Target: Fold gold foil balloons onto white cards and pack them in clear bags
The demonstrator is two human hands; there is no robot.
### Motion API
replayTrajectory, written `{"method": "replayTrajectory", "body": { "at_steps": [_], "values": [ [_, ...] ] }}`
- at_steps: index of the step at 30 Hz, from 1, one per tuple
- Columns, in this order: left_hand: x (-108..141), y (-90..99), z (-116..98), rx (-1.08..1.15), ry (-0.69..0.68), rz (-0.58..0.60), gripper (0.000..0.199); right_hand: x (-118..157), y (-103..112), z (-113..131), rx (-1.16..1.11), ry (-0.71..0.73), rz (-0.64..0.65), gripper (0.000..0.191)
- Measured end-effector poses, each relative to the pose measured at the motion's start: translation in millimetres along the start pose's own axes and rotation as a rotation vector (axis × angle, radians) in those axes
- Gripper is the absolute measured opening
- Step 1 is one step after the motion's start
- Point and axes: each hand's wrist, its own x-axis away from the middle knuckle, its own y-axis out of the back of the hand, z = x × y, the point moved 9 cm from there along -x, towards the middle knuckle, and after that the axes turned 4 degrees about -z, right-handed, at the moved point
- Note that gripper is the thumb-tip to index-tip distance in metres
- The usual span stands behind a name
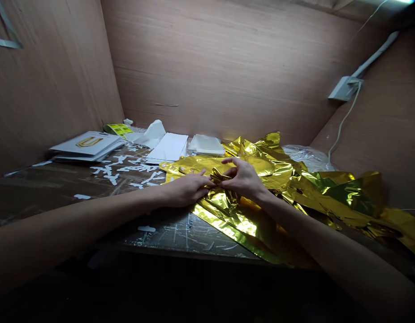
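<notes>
My left hand rests at the table's front part, its fingers closed on the edge of a folded piece of gold foil. My right hand pinches the same gathered fold between thumb and fingers, close to the left fingertips. The shiny gold foil, which looks like a flat, uninflated foil balloon, spreads beneath both hands and droops over the table's front edge. Behind the hands lies another flat gold foil piece with a rounded end. The fingertips partly hide the fold.
More crumpled gold foil stretches right. At left sit white cards with a gold U, yellow labels, and white paper scraps. White cards stand at the back, clear plastic at back right. Wooden walls enclose the table.
</notes>
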Motion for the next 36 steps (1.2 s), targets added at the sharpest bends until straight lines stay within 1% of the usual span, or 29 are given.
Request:
{"method": "replayTrajectory", "body": {
  "at_steps": [1, 2, 3, 5, 6, 8, 10, 12, 13, 15, 17, 20, 22, 24, 26, 28, 30, 32, 36],
  "values": [
    [0.1, 8.7, 5.7, 0.018, 0.045, -0.083, 0.039, 3.1, 1.4, 9.1, 0.053, 0.056, -0.022, 0.066],
    [1.0, 18.0, 11.2, 0.028, 0.088, -0.171, 0.044, 6.3, 2.2, 17.9, 0.107, 0.109, -0.043, 0.064],
    [2.3, 26.3, 15.0, 0.034, 0.115, -0.249, 0.053, 9.5, 2.1, 26.0, 0.159, 0.157, -0.060, 0.062],
    [3.5, 37.1, 15.5, 0.034, 0.102, -0.344, 0.070, 15.6, -1.3, 39.9, 0.244, 0.246, -0.071, 0.060],
    [2.7, 38.8, 12.2, 0.037, 0.060, -0.355, 0.072, 18.5, -5.0, 45.7, 0.277, 0.289, -0.058, 0.060],
    [-0.1, 37.1, 3.7, 0.052, -0.045, -0.337, 0.066, 24.1, -14.9, 55.1, 0.330, 0.374, -0.005, 0.058],
    [-3.3, 31.5, 0.5, 0.042, -0.099, -0.295, 0.044, 29.3, -24.2, 61.6, 0.386, 0.437, 0.044, 0.051],
    [-6.4, 23.1, 4.5, -0.002, -0.086, -0.229, 0.019, 33.7, -29.7, 66.4, 0.432, 0.472, 0.060, 0.040],
    [-7.4, 19.3, 8.3, -0.035, -0.061, -0.196, 0.013, 35.7, -31.0, 68.8, 0.446, 0.485, 0.059, 0.036],
    [-8.0, 14.2, 13.7, -0.094, -0.029, -0.142, 0.019, 39.5, -31.4, 73.0, 0.456, 0.497, 0.050, 0.033],
    [-7.5, 11.5, 13.1, -0.135, -0.040, -0.101, 0.022, 41.7, -29.9, 73.9, 0.470, 0.477, 0.045, 0.032],
    [-6.4, 9.7, 4.4, -0.155, -0.100, -0.063, 0.027, 41.8, -28.9, 67.3, 0.537, 0.408, 0.070, 0.024],
    [-5.8, 10.8, -2.5, -0.134, -0.141, -0.063, 0.031, 42.3, -31.5, 62.1, 0.598, 0.395, 0.109, 0.022],
    [-4.7, 13.1, -9.1, -0.084, -0.182, -0.068, 0.030, 43.5, -36.6, 58.3, 0.645, 0.410, 0.156, 0.028],
    [-2.4, 16.2, -15.4, -0.035, -0.226, -0.065, 0.030, 45.0, -42.1, 55.7, 0.663, 0.427, 0.201, 0.039],
    [1.3, 20.0, -21.8, -0.013, -0.274, -0.057, 0.033, 46.3, -46.0, 55.0, 0.660, 0.442, 0.231, 0.044],
    [5.5, 23.5, -27.5, -0.008, -0.315, -0.047, 0.036, 47.4, -47.8, 56.2, 0.661, 0.458, 0.240, 0.039],
    [9.0, 23.8, -31.8, -0.016, -0.338, -0.018, 0.033, 48.8, -49.0, 57.4, 0.678, 0.467, 0.245, 0.032],
    [13.5, 15.6, -34.9, -0.113, -0.309, 0.077, 0.025, 50.5, -48.3, 58.5, 0.728, 0.441, 0.226, 0.026]
  ]
}}
